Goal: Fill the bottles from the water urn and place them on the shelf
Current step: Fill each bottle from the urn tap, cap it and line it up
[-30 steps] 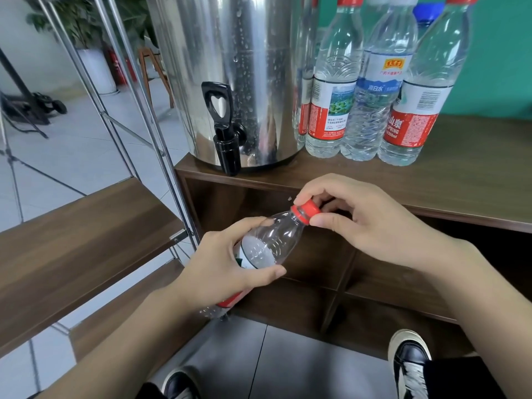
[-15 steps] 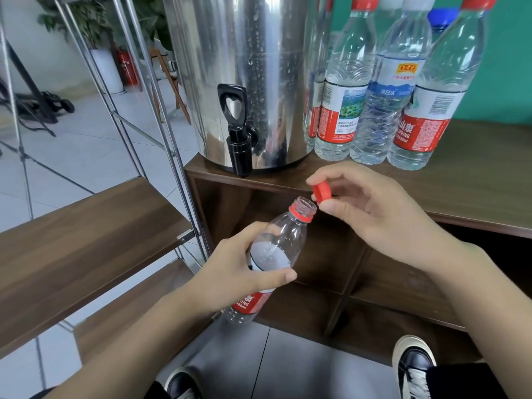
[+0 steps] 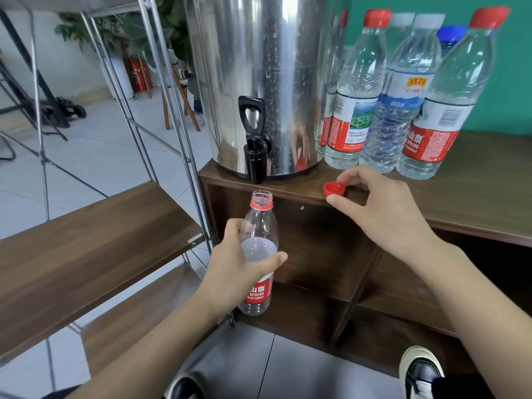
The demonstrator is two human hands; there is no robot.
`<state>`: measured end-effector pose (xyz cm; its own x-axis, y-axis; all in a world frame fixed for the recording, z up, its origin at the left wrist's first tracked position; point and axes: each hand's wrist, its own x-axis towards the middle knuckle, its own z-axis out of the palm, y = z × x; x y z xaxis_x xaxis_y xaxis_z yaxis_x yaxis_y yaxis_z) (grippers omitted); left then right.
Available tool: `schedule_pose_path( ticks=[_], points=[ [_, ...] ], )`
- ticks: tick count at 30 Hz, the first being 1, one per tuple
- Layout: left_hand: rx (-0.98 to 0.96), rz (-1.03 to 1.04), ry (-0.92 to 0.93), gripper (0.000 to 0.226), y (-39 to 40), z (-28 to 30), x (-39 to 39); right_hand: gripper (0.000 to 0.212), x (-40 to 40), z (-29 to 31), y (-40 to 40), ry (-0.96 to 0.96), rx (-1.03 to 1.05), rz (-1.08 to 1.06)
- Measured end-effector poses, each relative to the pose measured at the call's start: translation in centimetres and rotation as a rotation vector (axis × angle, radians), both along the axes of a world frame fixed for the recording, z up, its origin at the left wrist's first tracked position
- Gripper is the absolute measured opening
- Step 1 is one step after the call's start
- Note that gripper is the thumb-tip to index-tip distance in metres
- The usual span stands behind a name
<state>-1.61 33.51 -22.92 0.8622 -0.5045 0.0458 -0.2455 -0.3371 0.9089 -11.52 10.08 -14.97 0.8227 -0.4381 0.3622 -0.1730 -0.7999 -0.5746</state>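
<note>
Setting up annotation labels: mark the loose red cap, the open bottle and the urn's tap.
red cap (image 3: pixel 334 188), head view, on its open inner side.
open bottle (image 3: pixel 260 226), head view, on the clear shoulder below the neck.
tap (image 3: pixel 252 119), head view, on the black lever handle.

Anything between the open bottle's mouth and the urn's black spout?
Nothing: in the head view only a bare gap separates the clear plastic bottle from the steel urn's black spout.

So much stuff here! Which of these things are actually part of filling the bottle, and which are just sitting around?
Part of the job:
- open bottle, held by the left hand
- red cap, pinched by the right hand
- water urn and its black tap
- wooden shelf

Just sitting around:
- capped bottles beside the urn
- potted plant
- red canister
</note>
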Motion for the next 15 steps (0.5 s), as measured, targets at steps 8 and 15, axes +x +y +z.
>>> schedule_pose_path(
  ticks=[8, 15],
  points=[
    [-0.048, 0.064, -0.052, 0.069, -0.6, 0.9, -0.3, 0.040, -0.3, 1.8, 1.8, -0.041, -0.112, 0.014],
    [-0.097, 0.077, -0.088, 0.066, -0.6, 1.2, -0.6, 0.030, 1.7, 5.9, 5.5, -0.277, 0.023, 0.231]
  ],
)
